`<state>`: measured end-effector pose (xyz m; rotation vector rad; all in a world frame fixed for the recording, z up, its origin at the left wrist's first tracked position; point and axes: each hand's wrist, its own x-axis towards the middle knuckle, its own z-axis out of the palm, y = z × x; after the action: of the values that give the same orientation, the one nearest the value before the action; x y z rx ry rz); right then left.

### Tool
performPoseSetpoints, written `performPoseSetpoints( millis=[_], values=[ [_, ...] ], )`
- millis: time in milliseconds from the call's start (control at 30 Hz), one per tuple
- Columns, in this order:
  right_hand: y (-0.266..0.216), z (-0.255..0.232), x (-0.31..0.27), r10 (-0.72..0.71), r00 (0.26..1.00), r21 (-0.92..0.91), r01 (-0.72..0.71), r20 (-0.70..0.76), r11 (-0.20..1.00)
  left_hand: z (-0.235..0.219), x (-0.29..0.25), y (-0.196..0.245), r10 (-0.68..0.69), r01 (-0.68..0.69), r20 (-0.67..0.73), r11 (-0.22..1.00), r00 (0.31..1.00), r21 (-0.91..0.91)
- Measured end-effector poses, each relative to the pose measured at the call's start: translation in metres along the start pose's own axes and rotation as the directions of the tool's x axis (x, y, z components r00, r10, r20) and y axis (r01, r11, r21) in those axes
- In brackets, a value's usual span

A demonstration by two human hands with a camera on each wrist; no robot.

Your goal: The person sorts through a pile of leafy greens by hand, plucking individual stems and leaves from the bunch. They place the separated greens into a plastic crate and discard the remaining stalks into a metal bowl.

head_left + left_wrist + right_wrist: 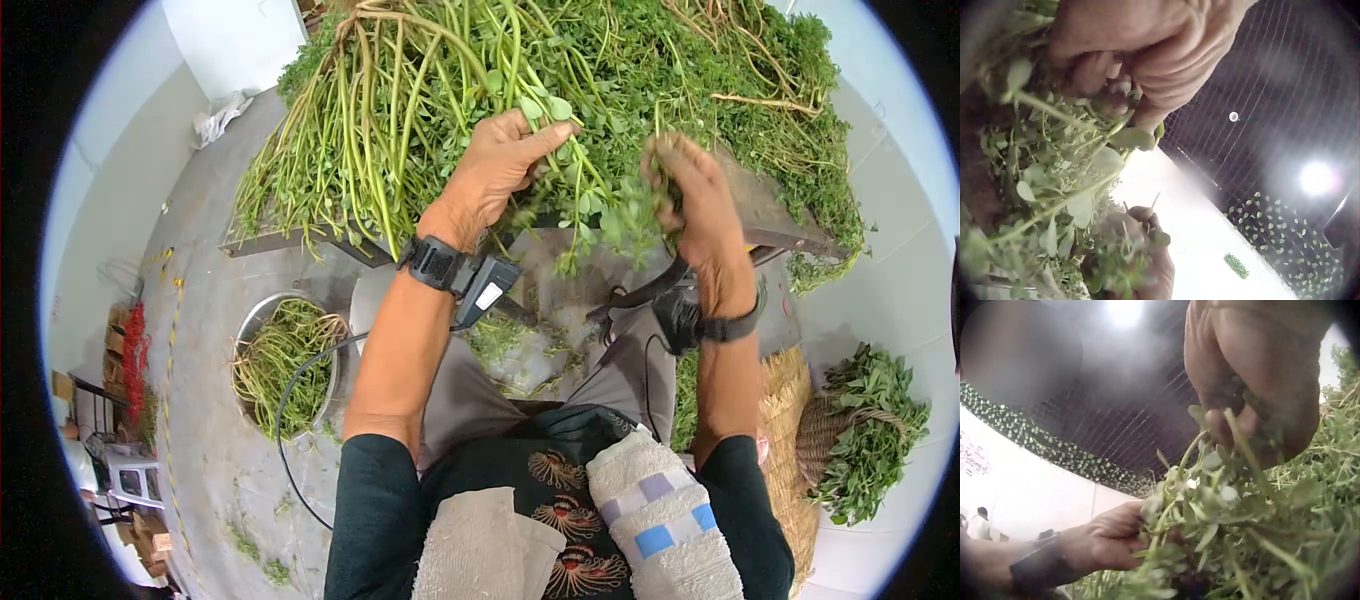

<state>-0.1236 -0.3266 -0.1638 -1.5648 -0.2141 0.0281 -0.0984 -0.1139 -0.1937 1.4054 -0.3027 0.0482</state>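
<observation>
My left hand (495,165) pinches leafy purslane stems (585,165) between thumb and fingers, at the near edge of a big heap of purslane (370,130). The stems have small rounded leaves and hang down towards the lap. To their right, my right hand (705,195) is slightly blurred, its fingers curled around purslane sprigs. In the right wrist view a stem (1244,447) sticks out from beneath the fingers of that hand. The left wrist view shows both hands among the leaves, the left hand (1172,56) nearer the camera.
The heap lies on a table (765,200) whose near edge shows. A metal basin (250,320) of rooty stems stands on the floor at left. Leaf scraps (240,540) litter the floor. At right are a woven straw bundle (790,420) and a basket (820,440) with greens.
</observation>
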Motion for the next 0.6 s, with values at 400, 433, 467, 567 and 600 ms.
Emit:
performPoseSetpoints(
  millis=[400, 433, 467, 567, 600],
  values=[
    [0.062, 0.059, -0.004, -0.451, 0.875, -0.459, 0.333, -0.175, 0.823, 0.01, -0.003, 0.004, 0.05, -0.052, -0.109, 0.999, 0.993, -0.009],
    [0.063, 0.058, -0.003, -0.451, 0.875, -0.46, 0.331, -0.177, 0.824, 0.008, -0.001, 0.001, 0.039, -0.037, -0.1, 0.999, 0.994, 0.015],
    [0.064, 0.057, -0.001, -0.418, 0.897, -0.496, 0.299, -0.146, 0.815, 0.005, 0.001, -0.002, 0.028, -0.024, -0.093, 0.999, 0.995, 0.04],
    [0.066, 0.057, 0.001, -0.416, 0.908, -0.525, 0.33, -0.051, 0.785, 0.008, 0.001, -0.005, 0.048, -0.046, -0.041, 0.998, 0.998, 0.037],
    [0.067, 0.057, -0.001, -0.446, 0.895, -0.518, 0.384, 0.004, 0.765, 0.01, 0.0, -0.005, 0.063, -0.063, 0.0, 0.997, 0.998, 0.051]
  ],
)
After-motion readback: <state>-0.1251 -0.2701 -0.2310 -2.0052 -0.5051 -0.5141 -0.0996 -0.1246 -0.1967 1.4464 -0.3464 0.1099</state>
